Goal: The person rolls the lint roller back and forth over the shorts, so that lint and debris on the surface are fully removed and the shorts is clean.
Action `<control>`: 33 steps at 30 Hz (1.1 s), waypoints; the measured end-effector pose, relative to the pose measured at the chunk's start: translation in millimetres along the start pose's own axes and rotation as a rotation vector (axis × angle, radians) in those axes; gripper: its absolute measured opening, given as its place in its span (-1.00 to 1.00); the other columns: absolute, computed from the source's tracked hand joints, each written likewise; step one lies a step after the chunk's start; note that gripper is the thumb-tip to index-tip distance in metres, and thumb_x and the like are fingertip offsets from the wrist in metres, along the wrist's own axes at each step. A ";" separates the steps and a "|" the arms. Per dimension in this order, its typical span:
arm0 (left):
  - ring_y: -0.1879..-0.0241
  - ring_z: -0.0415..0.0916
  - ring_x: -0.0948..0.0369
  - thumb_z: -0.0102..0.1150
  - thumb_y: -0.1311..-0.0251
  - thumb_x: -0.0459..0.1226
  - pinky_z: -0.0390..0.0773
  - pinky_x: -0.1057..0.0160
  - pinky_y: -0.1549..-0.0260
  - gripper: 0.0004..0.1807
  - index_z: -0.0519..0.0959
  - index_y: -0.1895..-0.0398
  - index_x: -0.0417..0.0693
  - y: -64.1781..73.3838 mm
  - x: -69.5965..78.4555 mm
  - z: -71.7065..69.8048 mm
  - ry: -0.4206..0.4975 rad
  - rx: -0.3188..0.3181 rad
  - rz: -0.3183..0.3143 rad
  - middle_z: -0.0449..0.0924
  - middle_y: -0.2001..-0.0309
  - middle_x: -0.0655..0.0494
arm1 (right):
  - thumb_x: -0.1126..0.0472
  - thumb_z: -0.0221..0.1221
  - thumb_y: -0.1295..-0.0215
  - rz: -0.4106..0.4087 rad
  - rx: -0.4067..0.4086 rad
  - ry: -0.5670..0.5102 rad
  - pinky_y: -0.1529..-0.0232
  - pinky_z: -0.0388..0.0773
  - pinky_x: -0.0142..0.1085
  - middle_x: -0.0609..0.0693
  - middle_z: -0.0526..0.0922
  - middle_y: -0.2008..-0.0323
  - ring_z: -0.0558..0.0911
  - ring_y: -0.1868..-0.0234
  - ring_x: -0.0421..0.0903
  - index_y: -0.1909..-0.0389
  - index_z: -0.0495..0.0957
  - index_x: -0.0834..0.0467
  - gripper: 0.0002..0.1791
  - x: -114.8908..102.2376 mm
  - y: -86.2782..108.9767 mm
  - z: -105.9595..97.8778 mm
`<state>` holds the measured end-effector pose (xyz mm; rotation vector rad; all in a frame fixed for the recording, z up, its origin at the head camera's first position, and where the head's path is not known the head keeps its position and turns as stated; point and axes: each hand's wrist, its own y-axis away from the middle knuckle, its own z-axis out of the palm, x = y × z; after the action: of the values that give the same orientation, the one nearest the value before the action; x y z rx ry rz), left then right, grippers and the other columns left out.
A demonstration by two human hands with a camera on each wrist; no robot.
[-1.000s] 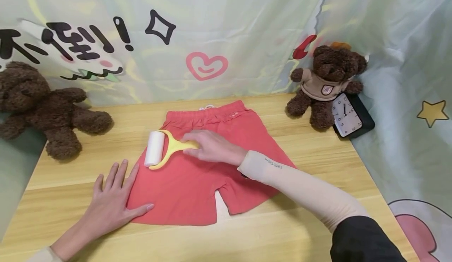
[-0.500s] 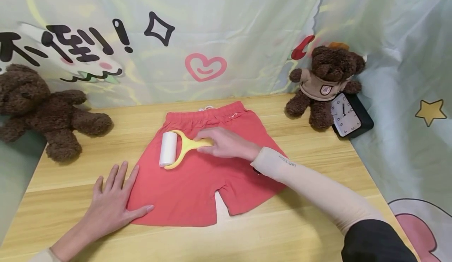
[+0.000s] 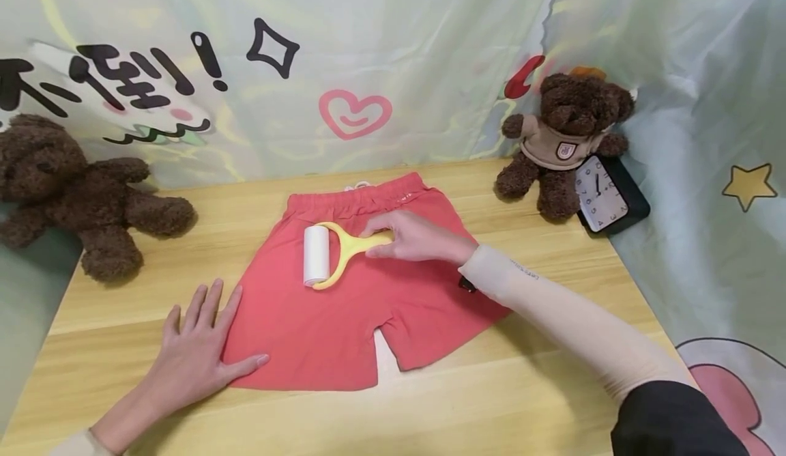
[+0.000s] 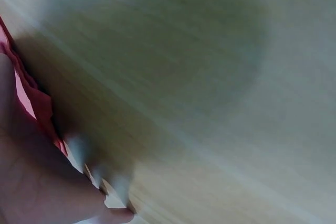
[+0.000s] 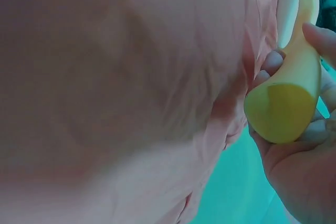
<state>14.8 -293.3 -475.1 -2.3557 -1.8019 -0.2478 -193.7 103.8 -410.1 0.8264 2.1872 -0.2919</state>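
Observation:
A pair of red shorts (image 3: 295,336) lies spread flat on the wooden table, waistband toward the back. My right hand (image 3: 420,237) grips the yellow handle of a lint roller (image 3: 316,256), whose white roll stands over the upper left part of the shorts. In the right wrist view, fingers and thumb wrap round the handle (image 5: 281,111). My left hand (image 3: 193,357) rests with spread, straight fingers at the left leg's edge, thumb on the cloth and the other fingers mostly on the wood. The left wrist view catches part of that hand (image 4: 37,177) beside the red hem.
A brown teddy bear (image 3: 80,196) sits at the left rear. Another bear in a beige shirt (image 3: 561,145) leans at the right rear, next to a black-framed clock (image 3: 604,196). Printed curtain cloth (image 3: 430,53) closes off the back and the sides of the table (image 3: 454,415).
My right hand has moved the lint roller rightward across the shorts, from the left edge toward the middle. The left hand stays in place.

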 end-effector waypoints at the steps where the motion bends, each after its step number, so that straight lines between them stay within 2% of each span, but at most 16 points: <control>1: -0.63 -0.10 -0.38 0.42 -0.10 0.47 -0.09 -0.63 -0.34 0.41 0.02 -0.80 -0.11 -0.1 0.7 -0.3 0.001 -0.001 -0.001 -0.04 -0.69 -0.41 | 0.11 0.52 -0.40 0.001 0.000 0.003 0.31 0.48 -0.29 -0.25 0.77 0.11 0.52 0.33 -0.13 -0.14 0.81 0.01 -0.67 1.9 2.0 -2.3; 5: -0.63 -0.08 -0.39 0.41 -0.10 0.48 -0.08 -0.63 -0.33 0.41 0.04 -0.80 -0.11 -1.0 1.3 -0.6 -0.004 0.000 -0.002 -0.03 -0.69 -0.41 | 0.14 0.53 -0.39 -0.022 0.004 0.028 0.30 0.51 -0.24 -0.23 0.78 0.08 0.54 0.32 -0.11 -0.16 0.81 0.05 -0.64 10.3 10.5 -13.9; 11: -0.63 -0.07 -0.39 0.41 -0.11 0.48 -0.06 -0.64 -0.31 0.40 0.03 -0.80 -0.10 -0.4 0.2 -0.9 -0.008 0.001 -0.004 -0.01 -0.68 -0.41 | 0.20 0.52 -0.39 -0.061 -0.025 0.042 0.09 0.59 -0.16 -0.20 0.78 0.02 0.62 0.13 -0.12 -0.14 0.81 0.05 -0.67 21.5 23.2 -34.1; 15: -0.63 -0.08 -0.39 0.40 -0.12 0.47 -0.06 -0.64 -0.31 0.40 0.00 -0.81 -0.08 0.3 0.7 -1.4 -0.005 -0.008 -0.008 -0.03 -0.69 -0.41 | 0.19 0.50 -0.42 -0.049 -0.034 0.045 -0.01 0.58 -0.12 -0.19 0.78 0.01 0.63 0.06 -0.12 -0.15 0.81 0.05 -0.69 29.7 33.9 -43.5; 19: -0.62 -0.06 -0.39 0.40 -0.12 0.47 -0.06 -0.63 -0.30 0.40 0.01 -0.81 -0.09 0.3 2.3 -2.0 -0.003 -0.008 -0.004 -0.02 -0.69 -0.41 | 0.16 0.47 -0.46 -0.036 -0.028 0.073 -0.01 0.58 -0.09 -0.18 0.78 -0.02 0.65 0.04 -0.11 -0.17 0.81 0.06 -0.68 38.4 47.0 -52.6; 27: -0.61 -0.02 -0.38 0.43 -0.07 0.48 -0.03 -0.62 -0.30 0.41 0.06 -0.80 -0.10 2.2 2.9 -1.3 -0.018 0.016 0.001 0.03 -0.67 -0.41 | 0.15 0.47 -0.46 -0.017 -0.005 0.051 -0.08 0.59 -0.05 -0.13 0.78 -0.05 0.68 -0.02 -0.12 -0.15 0.81 0.05 -0.70 59.1 71.2 -70.9; 33: -0.60 -0.01 -0.39 0.43 -0.07 0.48 -0.02 -0.62 -0.29 0.41 0.07 -0.79 -0.11 1.2 2.6 -1.1 -0.019 0.015 0.004 0.04 -0.67 -0.41 | 0.14 0.46 -0.47 -0.019 0.001 0.048 -0.13 0.60 -0.01 -0.14 0.79 -0.05 0.71 -0.07 -0.11 -0.13 0.82 0.02 -0.72 65.9 83.6 -81.1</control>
<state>16.6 -291.4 -473.5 -2.3598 -1.8005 -0.2110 -219.8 234.6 -398.6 0.8214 2.2402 -0.2851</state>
